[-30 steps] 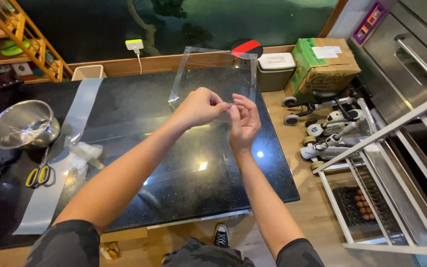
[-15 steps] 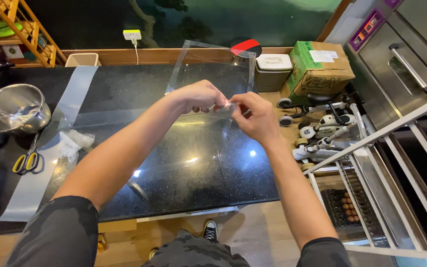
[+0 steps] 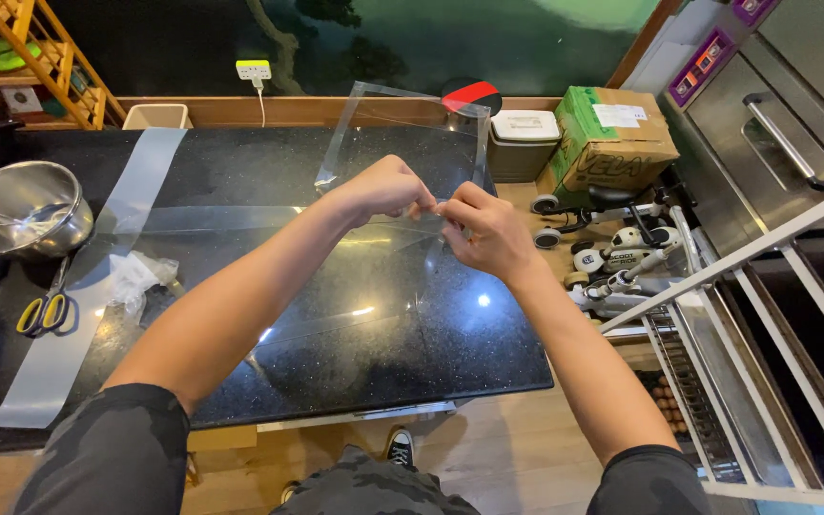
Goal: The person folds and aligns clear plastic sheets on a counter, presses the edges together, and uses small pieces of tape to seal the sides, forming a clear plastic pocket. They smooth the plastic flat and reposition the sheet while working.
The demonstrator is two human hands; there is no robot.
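Both hands meet above the black table. The left hand and right hand pinch the end of a clear film strip, fingertips almost touching. The strip runs leftward from the hands, low over the table. A second strip lies flat along the table's left part. A clear sheet stands curved behind the hands. A steel bowl sits far left, with yellow-handled scissors just below it. A green-and-brown box stands to the right, off the table.
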